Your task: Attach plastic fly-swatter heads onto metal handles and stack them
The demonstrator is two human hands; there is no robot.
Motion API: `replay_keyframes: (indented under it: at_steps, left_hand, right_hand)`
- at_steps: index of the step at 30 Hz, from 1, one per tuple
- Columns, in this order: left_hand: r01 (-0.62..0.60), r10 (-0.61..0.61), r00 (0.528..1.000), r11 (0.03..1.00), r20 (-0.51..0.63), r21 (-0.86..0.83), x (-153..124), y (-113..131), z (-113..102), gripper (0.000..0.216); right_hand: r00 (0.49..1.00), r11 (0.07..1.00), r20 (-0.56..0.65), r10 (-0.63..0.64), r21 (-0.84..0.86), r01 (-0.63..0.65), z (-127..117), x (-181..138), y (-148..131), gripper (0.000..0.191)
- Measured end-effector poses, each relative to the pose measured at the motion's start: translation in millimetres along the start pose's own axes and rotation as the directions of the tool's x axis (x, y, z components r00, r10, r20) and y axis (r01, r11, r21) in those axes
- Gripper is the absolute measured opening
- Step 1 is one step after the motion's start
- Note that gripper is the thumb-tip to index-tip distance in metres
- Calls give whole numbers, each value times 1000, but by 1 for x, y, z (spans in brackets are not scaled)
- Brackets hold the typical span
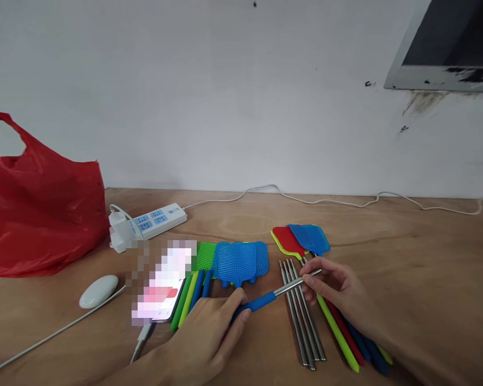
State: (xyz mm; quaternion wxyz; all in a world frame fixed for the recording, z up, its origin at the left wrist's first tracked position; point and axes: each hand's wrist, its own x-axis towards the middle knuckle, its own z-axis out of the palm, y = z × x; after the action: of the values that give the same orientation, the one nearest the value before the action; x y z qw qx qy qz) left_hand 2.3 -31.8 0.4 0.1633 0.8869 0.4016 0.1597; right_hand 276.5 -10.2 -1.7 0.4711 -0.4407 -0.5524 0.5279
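My left hand (209,332) is closed around the blue grip of a fly swatter handle (263,301), whose metal rod slants up to the right. With thumb and fingers, my right hand (338,292) pinches the rod near its far end. Blue mesh swatter heads (236,260) lie stacked behind the handle, a green head (205,256) partly under them. Loose green, yellow-green and blue grips (190,297) lie left of them, near my left hand. Several metal rods (301,321) lie side by side below my right hand. Swatters with red and blue heads (312,238) lie beyond it, their grips (338,335) partly hidden.
A lit phone (163,308), partly pixelated, lies at left with a cable plugged in. Behind it sits a white power strip (173,217) with a charger. A white rounded object (99,291) and a red plastic bag (44,209) stand farther left. A white cord (317,202) runs along the wall.
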Motion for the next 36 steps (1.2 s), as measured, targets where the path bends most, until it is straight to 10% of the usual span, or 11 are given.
replay_keyframes:
  at_steps: [6, 10, 20, 29, 36]
  left_hand:
    - [2, -2, 1000, 1000, 18, 8, 0, -1, -2, 22]
    - [-7, 3, 999, 997, 43, 77, -2, -1, 0, 33]
    - [-44, 40, 997, 997, 62, 61, -5, 5, 7, 51]
    - [73, -64, 994, 992, 87, -103, -6, 14, -3, 62]
    - [33, -29, 994, 999, 103, -37, -1, 6, 2, 52]
  right_hand:
    - [950, 804, 137, -281, -506, 311, -3, -7, 6, 15]
    - [852, 679, 372, -367, -519, 519, -1, -8, 7, 20]
    - [753, 553, 415, -511, -512, 657, -3, -4, 4, 26]
    - [777, 600, 430, -459, -496, 628, -7, -4, -5, 24]
    - [921, 729, 207, -331, -564, 388, -7, -9, 5, 16]
